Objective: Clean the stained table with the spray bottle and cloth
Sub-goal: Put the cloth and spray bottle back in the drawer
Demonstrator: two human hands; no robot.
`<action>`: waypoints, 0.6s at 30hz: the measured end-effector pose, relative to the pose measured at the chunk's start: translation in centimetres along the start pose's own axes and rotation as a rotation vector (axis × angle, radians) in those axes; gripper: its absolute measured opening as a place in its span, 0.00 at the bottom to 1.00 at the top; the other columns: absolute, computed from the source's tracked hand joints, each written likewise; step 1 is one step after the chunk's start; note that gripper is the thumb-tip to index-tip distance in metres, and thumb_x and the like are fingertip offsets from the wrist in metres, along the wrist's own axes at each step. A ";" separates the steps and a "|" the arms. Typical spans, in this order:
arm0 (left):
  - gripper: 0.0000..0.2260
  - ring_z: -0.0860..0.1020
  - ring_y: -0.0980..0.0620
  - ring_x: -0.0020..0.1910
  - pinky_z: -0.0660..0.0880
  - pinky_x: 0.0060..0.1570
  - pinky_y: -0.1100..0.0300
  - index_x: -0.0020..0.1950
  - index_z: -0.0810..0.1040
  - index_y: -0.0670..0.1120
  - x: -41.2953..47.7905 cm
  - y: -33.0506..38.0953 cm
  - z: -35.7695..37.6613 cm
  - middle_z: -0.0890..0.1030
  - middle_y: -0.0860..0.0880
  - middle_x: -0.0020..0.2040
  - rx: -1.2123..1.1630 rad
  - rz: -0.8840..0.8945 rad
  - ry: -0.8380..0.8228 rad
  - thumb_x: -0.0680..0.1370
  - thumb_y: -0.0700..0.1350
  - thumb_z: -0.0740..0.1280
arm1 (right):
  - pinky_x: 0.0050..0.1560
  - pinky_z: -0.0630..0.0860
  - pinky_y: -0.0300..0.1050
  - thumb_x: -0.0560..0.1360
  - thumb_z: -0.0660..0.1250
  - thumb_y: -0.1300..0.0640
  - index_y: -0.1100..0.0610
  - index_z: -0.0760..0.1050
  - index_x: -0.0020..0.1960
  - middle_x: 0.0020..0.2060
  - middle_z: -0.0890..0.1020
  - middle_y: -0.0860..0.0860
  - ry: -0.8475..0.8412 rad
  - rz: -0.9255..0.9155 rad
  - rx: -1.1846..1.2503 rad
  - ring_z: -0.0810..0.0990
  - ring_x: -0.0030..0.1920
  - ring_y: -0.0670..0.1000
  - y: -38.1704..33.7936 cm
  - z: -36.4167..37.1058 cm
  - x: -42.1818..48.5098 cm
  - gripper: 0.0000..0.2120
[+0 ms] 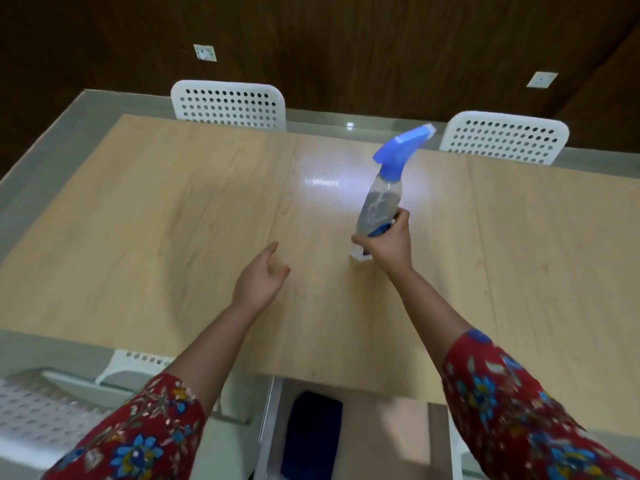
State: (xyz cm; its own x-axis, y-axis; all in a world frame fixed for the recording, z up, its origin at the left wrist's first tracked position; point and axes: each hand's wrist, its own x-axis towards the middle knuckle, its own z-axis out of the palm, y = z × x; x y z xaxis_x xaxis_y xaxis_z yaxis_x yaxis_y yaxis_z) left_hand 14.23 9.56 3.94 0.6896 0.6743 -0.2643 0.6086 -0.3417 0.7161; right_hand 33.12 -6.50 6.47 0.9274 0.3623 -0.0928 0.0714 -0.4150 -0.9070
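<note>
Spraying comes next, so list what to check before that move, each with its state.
1. Spray bottle held by right hand: ok.
2. Finger on trigger: not ok; the grip is low on the bottle.
3. Nozzle aimed at table: not ok; it points away.
4. Left hand free: ok, open.
5. Cloth nearby: ok, below the near edge.
6. Stain located: cannot tell.

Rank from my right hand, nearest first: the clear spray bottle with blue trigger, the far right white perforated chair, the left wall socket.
1. Clear spray bottle with blue trigger: gripped by the right hand.
2. White perforated chair: far side, right.
3. White wall socket: back wall, left.
</note>
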 end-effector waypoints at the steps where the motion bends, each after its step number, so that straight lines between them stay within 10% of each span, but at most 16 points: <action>1: 0.24 0.69 0.50 0.70 0.65 0.64 0.60 0.74 0.66 0.49 -1.4 -0.6 -0.4 0.72 0.51 0.71 -0.033 0.002 0.032 0.78 0.47 0.66 | 0.45 0.79 0.46 0.60 0.79 0.56 0.49 0.60 0.57 0.49 0.74 0.46 -0.069 0.007 -0.019 0.77 0.46 0.46 0.0 -0.8 -2.4 0.34; 18: 0.14 0.74 0.49 0.65 0.71 0.60 0.55 0.64 0.76 0.51 -16.4 -8.5 -3.6 0.77 0.52 0.65 -0.225 -0.016 0.145 0.81 0.40 0.60 | 0.46 0.76 0.44 0.57 0.75 0.44 0.41 0.54 0.75 0.61 0.74 0.49 -0.675 0.111 -0.995 0.76 0.55 0.53 8.8 -5.6 -28.7 0.51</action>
State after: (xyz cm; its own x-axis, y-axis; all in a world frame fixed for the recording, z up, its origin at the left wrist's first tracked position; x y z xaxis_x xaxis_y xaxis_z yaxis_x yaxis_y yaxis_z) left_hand -3.72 3.77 4.51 0.6075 0.7706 -0.1929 0.5050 -0.1872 0.8426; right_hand 9.23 -25.23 3.42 0.5889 0.5240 -0.6154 0.5304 -0.8250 -0.1949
